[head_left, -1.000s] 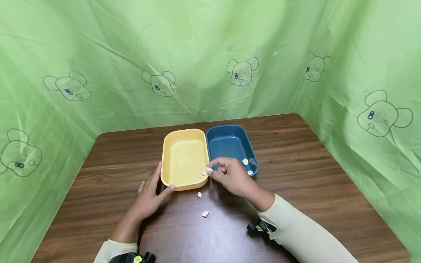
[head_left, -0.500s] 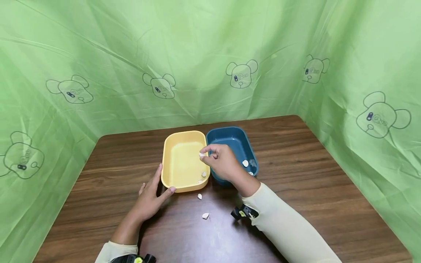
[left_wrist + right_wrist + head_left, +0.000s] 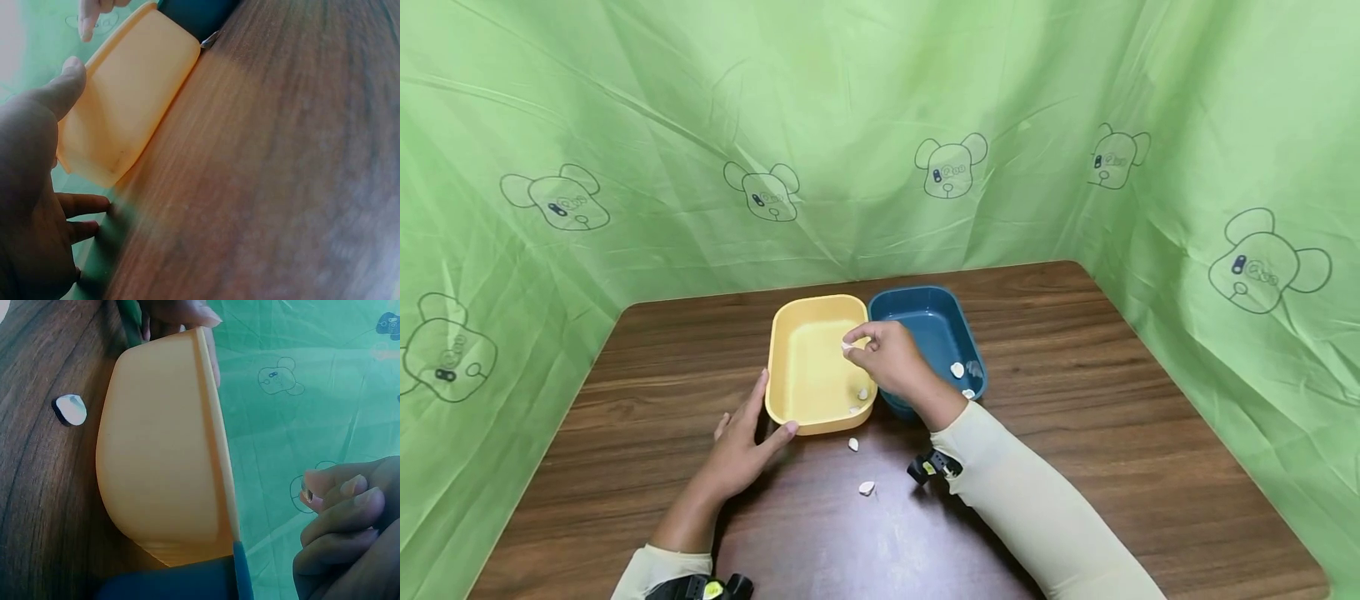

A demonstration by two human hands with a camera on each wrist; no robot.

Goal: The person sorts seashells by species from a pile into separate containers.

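Note:
My right hand (image 3: 891, 358) is above the right part of the yellow tray (image 3: 769, 367), with thumb and index finger pinching a small white shell-like piece (image 3: 847, 345). In the right wrist view only a sliver of that piece (image 3: 307, 491) shows between the fingertips. My left hand (image 3: 741, 450) rests at the tray's near left corner, fingers spread along its left side and thumb on the near rim. Two pale pieces (image 3: 862, 394) lie in the yellow tray's near right corner. A blue tray (image 3: 925, 333) stands against its right side, holding white pieces (image 3: 957, 370) and a greyish patch.
Two more white pieces lie on the wooden table (image 3: 1112, 400), one (image 3: 853, 445) just before the yellow tray and another (image 3: 867, 488) nearer the person. Green curtains (image 3: 850, 150) with printed bear heads surround the table's back and sides.
The right hand has moved left and away from the person, from the trays' near adjoining rims to above the yellow tray, with the piece still pinched. The left hand stays put.

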